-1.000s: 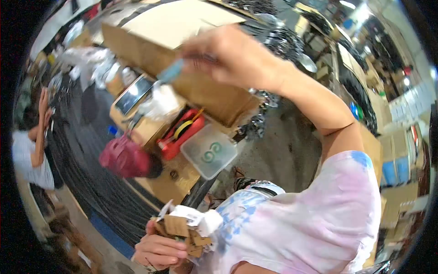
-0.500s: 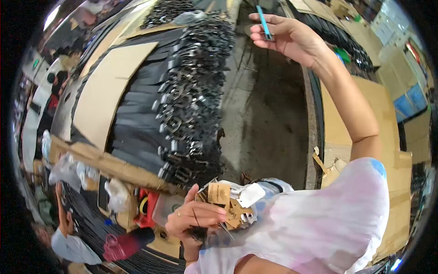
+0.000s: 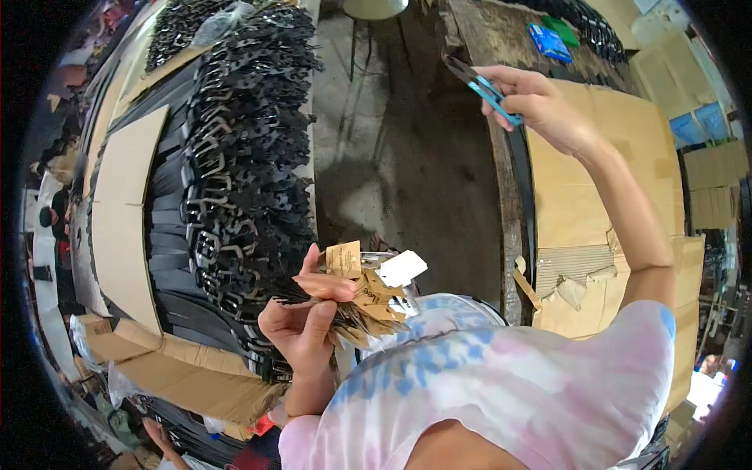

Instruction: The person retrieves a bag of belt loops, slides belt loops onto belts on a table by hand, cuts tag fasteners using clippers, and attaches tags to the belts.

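Observation:
My right hand [image 3: 540, 102] is raised at the upper right, its fingers closed round small blue-handled thread snips [image 3: 493, 98] whose dark blades point up and left. Down at the lower centre, close to my body, my left hand [image 3: 309, 321] grips a bunch of cardboard tags [image 3: 364, 290], brown ones mostly, with a white tag [image 3: 403, 269] on top. Thin dark strings hang from the bunch between the fingers. The two hands are well apart.
Black belts with metal buckles [image 3: 223, 188] lie piled on the left, with a cardboard sheet [image 3: 121, 211] on them. A cardboard-covered table [image 3: 580, 172] stands at right, holding a blue packet [image 3: 549, 42]. A stool [image 3: 376, 8] is ahead. Another person's arm [image 3: 160, 439] shows lower left.
The view has swung right, from the table with the red bag to the aisle. The snips in my right hand now show clearly, and my left hand has turned with the tags still in it.

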A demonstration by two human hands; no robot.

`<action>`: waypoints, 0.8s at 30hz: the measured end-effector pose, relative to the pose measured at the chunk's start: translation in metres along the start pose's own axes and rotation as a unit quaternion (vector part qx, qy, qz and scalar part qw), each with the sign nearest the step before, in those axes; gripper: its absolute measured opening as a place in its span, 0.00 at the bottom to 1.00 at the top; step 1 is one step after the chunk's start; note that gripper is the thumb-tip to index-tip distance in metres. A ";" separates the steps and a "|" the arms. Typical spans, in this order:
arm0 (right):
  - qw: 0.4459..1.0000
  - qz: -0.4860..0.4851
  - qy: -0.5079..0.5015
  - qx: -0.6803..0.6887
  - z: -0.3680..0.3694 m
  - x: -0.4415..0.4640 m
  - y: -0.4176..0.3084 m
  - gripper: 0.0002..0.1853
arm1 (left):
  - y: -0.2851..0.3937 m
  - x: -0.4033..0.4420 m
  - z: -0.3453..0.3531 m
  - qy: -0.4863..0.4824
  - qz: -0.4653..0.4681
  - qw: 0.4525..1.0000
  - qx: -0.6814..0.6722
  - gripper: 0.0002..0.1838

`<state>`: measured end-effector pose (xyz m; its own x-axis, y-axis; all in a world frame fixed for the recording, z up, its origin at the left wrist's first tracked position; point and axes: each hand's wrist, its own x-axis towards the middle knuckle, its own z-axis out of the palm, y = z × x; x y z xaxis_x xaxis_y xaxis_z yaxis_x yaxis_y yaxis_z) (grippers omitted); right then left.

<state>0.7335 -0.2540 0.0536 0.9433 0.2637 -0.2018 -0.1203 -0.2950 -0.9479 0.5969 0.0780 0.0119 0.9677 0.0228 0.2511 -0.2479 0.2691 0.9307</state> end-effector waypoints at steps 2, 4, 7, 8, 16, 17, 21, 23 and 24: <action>1.000 0.010 0.006 -0.027 0.004 0.027 0.007 0.30 | -0.009 0.013 0.007 0.012 -0.018 1.000 -0.003 0.03; 0.990 -0.079 -0.012 -0.114 0.005 0.064 0.024 0.30 | -0.021 0.026 0.011 0.027 -0.026 0.999 -0.005 0.03; 0.990 -0.047 -0.065 -0.115 0.004 0.118 0.036 0.28 | -0.036 0.053 0.008 0.022 -0.038 0.999 0.018 0.04; 0.993 -0.023 -0.082 -0.084 0.004 0.135 0.039 0.28 | -0.038 0.064 0.008 0.034 -0.037 0.999 0.021 0.04; 0.974 0.006 0.061 0.219 0.025 0.191 0.081 0.20 | -0.033 0.128 -0.004 0.064 -0.106 0.992 0.038 0.05; 0.977 0.007 0.075 0.200 0.028 0.202 0.085 0.21 | -0.034 0.136 -0.004 0.069 -0.097 0.992 0.032 0.04; 0.972 0.005 0.077 0.224 0.041 0.268 0.079 0.21 | -0.041 0.180 0.002 0.102 -0.069 0.991 0.057 0.04; 0.967 -0.034 0.037 0.251 0.039 0.315 0.070 0.20 | -0.044 0.214 0.009 0.117 -0.053 0.987 0.098 0.03; 0.967 -0.042 0.023 0.250 0.034 0.339 0.062 0.20 | -0.051 0.230 0.012 0.128 -0.043 0.985 0.102 0.03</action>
<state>1.0350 -0.1518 -0.0821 0.9677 0.2222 -0.1188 -0.1665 0.2099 -0.9634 0.8317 0.0576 0.0258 0.9589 0.2584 0.1172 -0.1424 0.0812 0.9865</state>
